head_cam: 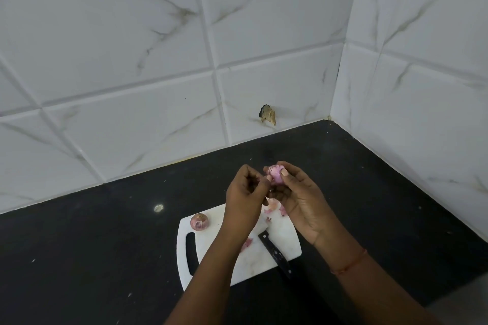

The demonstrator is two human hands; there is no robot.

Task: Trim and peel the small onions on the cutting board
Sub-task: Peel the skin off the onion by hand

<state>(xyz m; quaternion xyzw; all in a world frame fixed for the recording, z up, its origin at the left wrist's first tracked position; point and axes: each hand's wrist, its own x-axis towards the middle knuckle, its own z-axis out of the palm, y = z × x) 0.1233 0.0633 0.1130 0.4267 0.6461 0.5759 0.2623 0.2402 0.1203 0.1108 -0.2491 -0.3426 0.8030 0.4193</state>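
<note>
Both forearms come up from the bottom edge, and the right hand (298,192) holds a small onion (276,174) in the air above the far end of the cutting board (284,227), its grip pinching the bulb between thumb on top and fingers underneath. Beside it, the left hand (244,192) has its fingers curled and touches the left side of that same onion; its grip seems to pinch at the skin there, though the fingertips are too small to tell for sure. An orange thread band (351,262) circles the right wrist.

Below the hands, pink peel scraps (272,207) lie on the white board, with another scrap (247,244) nearer the middle. A black-handled knife (276,254) rests on the board, handle jutting over its near edge. A second unpeeled onion (199,221) sits at the board's far left corner, beside the handle slot.

The board lies on the black counter (105,232), well apart from the tiled back wall (132,60) and from the corner at the counter's far right.
</note>
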